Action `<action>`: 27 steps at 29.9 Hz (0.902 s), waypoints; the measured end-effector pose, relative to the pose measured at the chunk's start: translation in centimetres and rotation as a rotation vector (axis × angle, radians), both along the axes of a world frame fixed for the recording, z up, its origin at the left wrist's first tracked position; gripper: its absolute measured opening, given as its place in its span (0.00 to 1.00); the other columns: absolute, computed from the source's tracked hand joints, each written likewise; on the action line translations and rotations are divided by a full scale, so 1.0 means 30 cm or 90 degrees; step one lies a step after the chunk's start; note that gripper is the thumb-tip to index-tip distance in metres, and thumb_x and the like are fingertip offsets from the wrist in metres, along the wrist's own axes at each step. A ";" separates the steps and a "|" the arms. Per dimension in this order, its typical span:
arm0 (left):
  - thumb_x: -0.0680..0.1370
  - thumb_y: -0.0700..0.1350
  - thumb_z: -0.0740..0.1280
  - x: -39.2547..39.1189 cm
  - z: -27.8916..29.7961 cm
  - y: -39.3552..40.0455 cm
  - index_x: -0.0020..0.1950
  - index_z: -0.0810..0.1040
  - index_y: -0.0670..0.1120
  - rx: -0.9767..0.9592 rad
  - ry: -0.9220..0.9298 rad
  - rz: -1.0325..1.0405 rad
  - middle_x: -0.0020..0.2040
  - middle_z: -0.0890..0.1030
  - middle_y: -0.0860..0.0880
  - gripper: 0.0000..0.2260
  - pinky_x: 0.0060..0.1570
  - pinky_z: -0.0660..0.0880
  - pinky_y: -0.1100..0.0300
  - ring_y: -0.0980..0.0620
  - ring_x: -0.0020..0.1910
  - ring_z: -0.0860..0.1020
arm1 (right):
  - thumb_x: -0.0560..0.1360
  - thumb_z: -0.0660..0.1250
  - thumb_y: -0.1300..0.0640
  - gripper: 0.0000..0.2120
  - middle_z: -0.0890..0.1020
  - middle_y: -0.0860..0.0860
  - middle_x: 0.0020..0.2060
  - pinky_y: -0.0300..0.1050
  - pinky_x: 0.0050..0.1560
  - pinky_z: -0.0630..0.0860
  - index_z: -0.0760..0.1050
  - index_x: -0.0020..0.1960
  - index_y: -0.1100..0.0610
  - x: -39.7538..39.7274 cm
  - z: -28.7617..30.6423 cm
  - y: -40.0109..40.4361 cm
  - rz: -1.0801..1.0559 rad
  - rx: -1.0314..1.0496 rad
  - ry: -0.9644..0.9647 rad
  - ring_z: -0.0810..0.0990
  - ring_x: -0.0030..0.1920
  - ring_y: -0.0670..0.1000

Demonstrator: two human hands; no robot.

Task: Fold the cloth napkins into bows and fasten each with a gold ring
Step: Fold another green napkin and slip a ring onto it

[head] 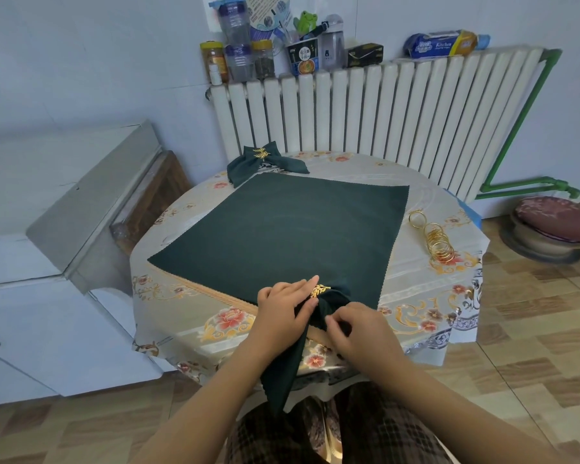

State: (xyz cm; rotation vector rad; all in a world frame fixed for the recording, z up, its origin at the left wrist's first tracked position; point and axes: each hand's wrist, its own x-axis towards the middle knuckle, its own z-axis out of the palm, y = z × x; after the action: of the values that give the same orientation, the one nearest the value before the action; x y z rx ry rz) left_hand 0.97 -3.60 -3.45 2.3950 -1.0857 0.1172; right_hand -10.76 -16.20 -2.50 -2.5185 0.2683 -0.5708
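A dark green napkin (pixel 329 304) is gathered at the table's near edge, with a gold leaf ring (pixel 320 291) around its middle and one end hanging over the edge. My left hand (pixel 283 306) rests on its left part, fingers straight beside the ring. My right hand (pixel 359 326) pinches the cloth just below the ring. A flat dark green napkin (pixel 282 226) lies spread over the table's middle. A finished green bow (pixel 265 162) with a gold ring sits at the far edge. Several spare gold rings (pixel 436 239) lie at the right.
The round table (pixel 426 286) has a flowered cloth. A white radiator (pixel 382 108) stands behind it, with jars and bottles (pixel 241 55) on top. A white cabinet (pixel 47 262) is at the left and a cushioned stool (pixel 549 226) at the right.
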 end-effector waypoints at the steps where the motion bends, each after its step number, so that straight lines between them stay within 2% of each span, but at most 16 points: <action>1: 0.78 0.58 0.52 -0.002 0.000 -0.001 0.71 0.67 0.58 -0.007 0.011 0.007 0.67 0.73 0.59 0.22 0.55 0.52 0.63 0.58 0.66 0.67 | 0.75 0.66 0.56 0.08 0.76 0.46 0.34 0.31 0.35 0.68 0.78 0.39 0.56 0.008 0.016 -0.022 -0.020 0.036 -0.007 0.73 0.34 0.43; 3: 0.78 0.58 0.51 -0.008 0.004 -0.008 0.70 0.69 0.58 -0.040 0.036 0.024 0.66 0.74 0.59 0.22 0.56 0.52 0.64 0.58 0.65 0.68 | 0.75 0.66 0.57 0.03 0.76 0.45 0.40 0.26 0.38 0.66 0.79 0.46 0.53 0.026 0.038 -0.066 -0.076 0.101 -0.040 0.72 0.35 0.39; 6: 0.77 0.58 0.53 -0.015 0.001 -0.017 0.68 0.72 0.57 -0.068 0.040 0.037 0.63 0.77 0.59 0.21 0.55 0.53 0.63 0.57 0.63 0.70 | 0.75 0.68 0.58 0.09 0.74 0.45 0.45 0.22 0.40 0.65 0.80 0.55 0.55 0.048 0.019 -0.082 -0.111 0.127 -0.040 0.71 0.35 0.38; 12: 0.76 0.62 0.49 -0.022 -0.008 -0.021 0.67 0.74 0.56 -0.082 0.018 0.055 0.59 0.79 0.59 0.25 0.52 0.53 0.63 0.57 0.59 0.72 | 0.73 0.69 0.62 0.04 0.75 0.45 0.41 0.25 0.37 0.67 0.82 0.46 0.59 0.049 -0.010 -0.059 -0.094 0.127 -0.055 0.72 0.34 0.38; 16: 0.80 0.55 0.56 -0.032 -0.007 -0.020 0.67 0.73 0.55 -0.083 0.046 0.092 0.59 0.79 0.59 0.18 0.51 0.52 0.63 0.58 0.59 0.71 | 0.73 0.69 0.62 0.03 0.74 0.44 0.41 0.25 0.38 0.67 0.82 0.44 0.59 0.031 -0.029 -0.060 -0.060 0.098 -0.028 0.72 0.35 0.39; 20: 0.78 0.56 0.54 -0.025 -0.002 -0.020 0.67 0.73 0.57 -0.088 0.063 0.076 0.61 0.77 0.59 0.20 0.53 0.52 0.64 0.57 0.61 0.70 | 0.75 0.67 0.58 0.05 0.75 0.43 0.42 0.24 0.39 0.67 0.82 0.43 0.56 0.033 -0.016 -0.091 -0.089 0.171 -0.004 0.74 0.39 0.39; 23: 0.81 0.53 0.56 -0.027 0.009 -0.006 0.72 0.68 0.54 -0.101 0.101 0.062 0.65 0.73 0.58 0.18 0.59 0.53 0.63 0.57 0.65 0.67 | 0.76 0.65 0.55 0.07 0.78 0.46 0.46 0.28 0.43 0.68 0.82 0.46 0.54 0.050 -0.003 -0.107 -0.127 0.240 0.012 0.76 0.45 0.41; 24: 0.82 0.51 0.56 -0.026 0.016 0.001 0.73 0.66 0.52 -0.116 0.125 0.085 0.65 0.73 0.56 0.19 0.62 0.56 0.60 0.56 0.66 0.67 | 0.77 0.64 0.54 0.08 0.79 0.47 0.48 0.34 0.47 0.71 0.81 0.49 0.53 0.059 0.002 -0.118 -0.143 0.251 0.012 0.77 0.47 0.44; 26: 0.82 0.50 0.55 -0.010 0.032 0.016 0.72 0.68 0.48 -0.114 0.159 0.181 0.65 0.74 0.51 0.19 0.66 0.62 0.54 0.52 0.66 0.69 | 0.77 0.64 0.52 0.12 0.81 0.49 0.50 0.43 0.51 0.74 0.78 0.57 0.54 0.077 0.023 -0.146 -0.165 0.284 0.054 0.80 0.48 0.51; 27: 0.82 0.51 0.56 0.004 0.044 0.023 0.70 0.70 0.47 -0.064 0.170 0.235 0.64 0.75 0.49 0.18 0.65 0.65 0.52 0.49 0.64 0.70 | 0.77 0.64 0.50 0.14 0.81 0.49 0.50 0.44 0.51 0.75 0.78 0.58 0.55 0.088 0.035 -0.161 -0.166 0.300 0.100 0.80 0.47 0.52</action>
State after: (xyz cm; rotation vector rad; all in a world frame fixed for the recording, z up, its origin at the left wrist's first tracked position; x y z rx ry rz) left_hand 1.09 -2.92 -2.12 2.4090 -0.5004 -0.0234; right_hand -8.11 -21.02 -1.43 -2.0823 0.7106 -0.3550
